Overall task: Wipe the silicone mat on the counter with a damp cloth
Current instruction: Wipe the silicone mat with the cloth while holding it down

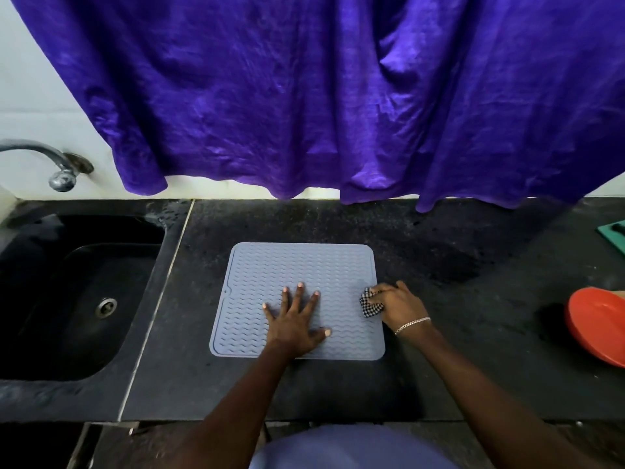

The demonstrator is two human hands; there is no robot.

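A grey-blue silicone mat [297, 265] with a wavy ribbed surface lies flat on the dark counter [439, 350]. My left hand [294, 321] presses flat on the mat's near middle, fingers spread. My right hand [395, 304] rests at the mat's right edge, closed around a bunched black-and-white checked cloth [368, 304]. The cloth touches the mat near its right border. A bracelet circles my right wrist.
A dark sink [77, 299] with a drain is set into the counter at left, a metal tap [50, 164] above it. A purple curtain [338, 96] hangs over the counter's back. A red bowl [598, 326] and a green board [614, 235] sit at right.
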